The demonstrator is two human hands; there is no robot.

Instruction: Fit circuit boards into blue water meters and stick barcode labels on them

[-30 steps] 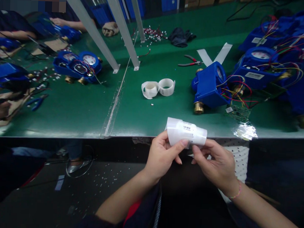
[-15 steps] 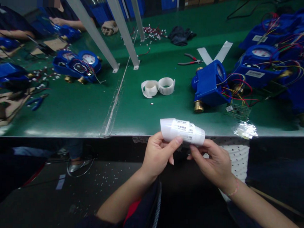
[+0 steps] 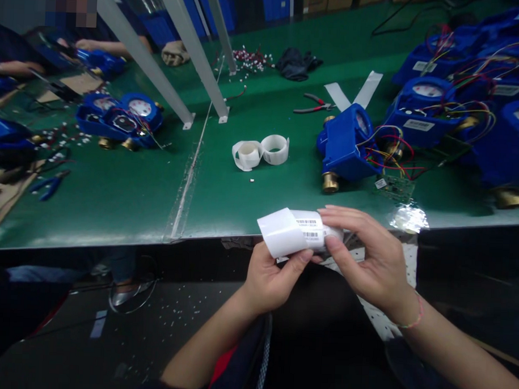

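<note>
A roll of white barcode labels is held in front of the bench's near edge, a loose flap of it sticking out to the left. My left hand grips it from below, thumb along its lower edge. Around its right end close the fingers and thumb of my right hand. Beyond the roll, two small curled rolls of white label strip rest on the green bench. A blue water meter with brass ends and loose wires stands to their right, a green circuit board beside it.
More blue meters crowd the right side. Red-handled pliers and white strips lie behind. Grey metal posts rise at left. Crumpled foil sits near the front edge. Other people work at far left, near blue-handled pliers.
My right hand has turned and wrapped over the roll's right end. The label roll has rotated, its loose flap now swung out to the left. The view has shifted slightly.
</note>
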